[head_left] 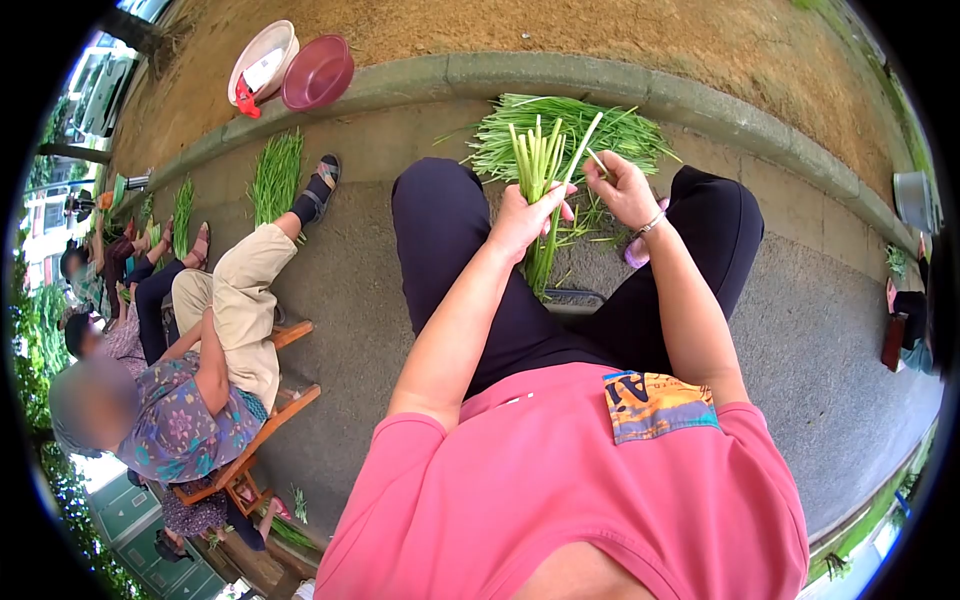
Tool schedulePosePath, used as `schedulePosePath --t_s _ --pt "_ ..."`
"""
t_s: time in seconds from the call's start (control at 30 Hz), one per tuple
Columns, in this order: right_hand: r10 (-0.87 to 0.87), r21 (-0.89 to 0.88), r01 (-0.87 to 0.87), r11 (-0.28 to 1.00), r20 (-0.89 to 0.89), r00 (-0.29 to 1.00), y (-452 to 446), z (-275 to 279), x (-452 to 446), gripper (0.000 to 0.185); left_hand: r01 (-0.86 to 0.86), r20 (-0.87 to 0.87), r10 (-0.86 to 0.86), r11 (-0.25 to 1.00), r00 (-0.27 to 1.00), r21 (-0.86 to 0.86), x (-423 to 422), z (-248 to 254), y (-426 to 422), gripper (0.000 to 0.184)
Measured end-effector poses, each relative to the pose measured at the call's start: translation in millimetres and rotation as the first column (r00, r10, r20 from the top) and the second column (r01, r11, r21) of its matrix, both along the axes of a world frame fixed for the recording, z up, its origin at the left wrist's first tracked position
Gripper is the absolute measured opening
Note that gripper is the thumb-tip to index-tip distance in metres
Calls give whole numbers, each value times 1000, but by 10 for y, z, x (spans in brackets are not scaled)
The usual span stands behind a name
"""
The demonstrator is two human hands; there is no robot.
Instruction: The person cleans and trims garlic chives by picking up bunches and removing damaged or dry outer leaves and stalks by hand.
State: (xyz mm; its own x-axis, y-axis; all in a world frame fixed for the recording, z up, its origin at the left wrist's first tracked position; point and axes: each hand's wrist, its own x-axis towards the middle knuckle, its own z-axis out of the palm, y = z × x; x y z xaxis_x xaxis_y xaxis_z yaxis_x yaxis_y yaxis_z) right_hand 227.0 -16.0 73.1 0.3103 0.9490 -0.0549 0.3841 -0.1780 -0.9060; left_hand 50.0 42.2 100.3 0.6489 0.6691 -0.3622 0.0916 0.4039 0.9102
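Note:
My left hand [522, 222] is closed round a bundle of long green stalks [540, 160]. Their pale, thick ends point up and away from me, and the thin leafy ends hang down between my knees. Just to the right, my right hand [625, 192] has its thumb and fingers pinched together at a single pale stalk [598, 160]. One longer stalk leans out of the bundle toward that hand. Beyond both hands lies a heap of green stalks [500, 135] on the pavement. Loose bits of green are scattered below it.
A low kerb [690, 97] runs behind the heap, with bare soil past it. A pale basin [262, 55] and a dark red basin [318, 75] stand there. At left a person [170, 420] sits on a wooden chair [265, 440] near another green pile [277, 175].

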Motion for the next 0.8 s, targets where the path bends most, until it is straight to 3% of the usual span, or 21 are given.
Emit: schedulePosePath --t_s 0.1,0.13,0.2,0.43,0.8 --pt "156 124 -119 985 -362 919 15 27 -44 19 -10 22 10 1000 1000 -12 5 6 6 19" --pt "155 124 -118 985 -363 919 15 86 -71 19 -18 37 19 1000 999 -17 7 5 7 19" --pt "186 106 -153 983 -605 775 13 194 -132 17 -11 55 12 1000 998 -28 3 -17 10 18" --pt "169 92 -145 985 -359 918 12 154 -133 13 29 102 -19 995 995 -97 -5 -61 35 18" --pt "118 76 -103 992 -238 964 3 157 -120 8 79 178 -43 976 983 -201 -17 -37 45 19"
